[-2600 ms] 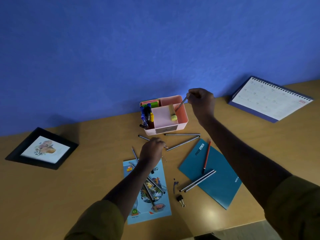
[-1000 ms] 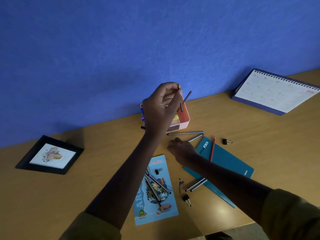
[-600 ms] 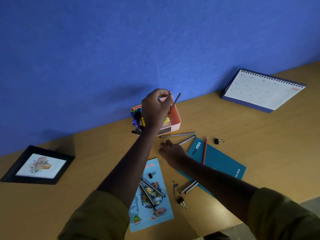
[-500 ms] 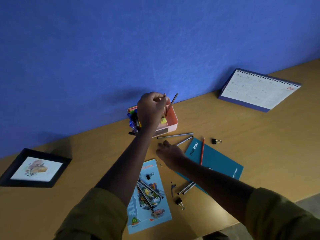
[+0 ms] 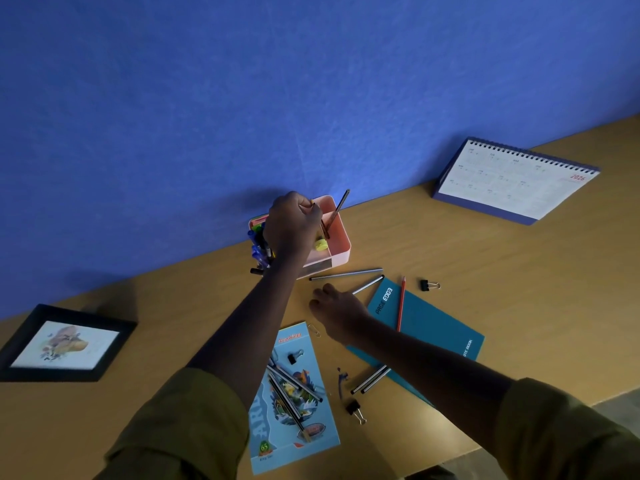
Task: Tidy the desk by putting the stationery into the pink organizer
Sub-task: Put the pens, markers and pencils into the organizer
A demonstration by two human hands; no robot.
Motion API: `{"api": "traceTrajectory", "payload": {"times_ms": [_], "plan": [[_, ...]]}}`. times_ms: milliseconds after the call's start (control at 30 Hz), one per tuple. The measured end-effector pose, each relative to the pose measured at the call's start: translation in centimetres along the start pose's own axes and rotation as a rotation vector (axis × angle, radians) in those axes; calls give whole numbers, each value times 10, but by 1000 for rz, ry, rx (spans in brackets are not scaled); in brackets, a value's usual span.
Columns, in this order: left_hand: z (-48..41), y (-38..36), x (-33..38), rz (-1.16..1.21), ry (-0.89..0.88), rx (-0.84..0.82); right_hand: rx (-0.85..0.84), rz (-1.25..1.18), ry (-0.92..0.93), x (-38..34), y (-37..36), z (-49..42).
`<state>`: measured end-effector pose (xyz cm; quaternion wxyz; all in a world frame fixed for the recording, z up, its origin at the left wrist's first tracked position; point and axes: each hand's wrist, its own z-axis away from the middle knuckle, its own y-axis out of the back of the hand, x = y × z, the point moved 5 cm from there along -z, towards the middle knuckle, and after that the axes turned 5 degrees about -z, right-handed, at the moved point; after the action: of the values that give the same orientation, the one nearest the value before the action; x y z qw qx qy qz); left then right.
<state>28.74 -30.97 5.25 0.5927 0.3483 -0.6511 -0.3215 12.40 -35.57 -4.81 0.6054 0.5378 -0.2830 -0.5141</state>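
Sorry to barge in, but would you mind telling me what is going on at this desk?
A person is tidying a wooden desk. Their left hand pinches a thin dark pencil, tip down inside the pink plastic organizer, beside a second pencil leaning there. The right hand rests open on the desk near two loose silver-striped pencils. A red pencil lies on a teal notebook, and black binder clips are scattered about.

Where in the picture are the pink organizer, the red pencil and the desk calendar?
pink organizer [image 5: 340,230], head view, inner right wall.
red pencil [image 5: 401,304], head view, mid shaft.
desk calendar [image 5: 516,178], head view, white page.
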Motion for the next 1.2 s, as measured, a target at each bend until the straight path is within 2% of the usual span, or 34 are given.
{"api": "traceTrajectory", "payload": {"times_ms": [167,533,1067,1200], "plan": [[-1,-3,-2,-38,-8,0,72,-22,75,3,3,4],[2,-1,1,-76,57,-31,455,-257,237,22,62,36],[5,11,-4,-79,81,20,879,-727,-34,87,194,68],[14,16,-10,-84,44,47,929,-805,-109,97,210,62]]}}
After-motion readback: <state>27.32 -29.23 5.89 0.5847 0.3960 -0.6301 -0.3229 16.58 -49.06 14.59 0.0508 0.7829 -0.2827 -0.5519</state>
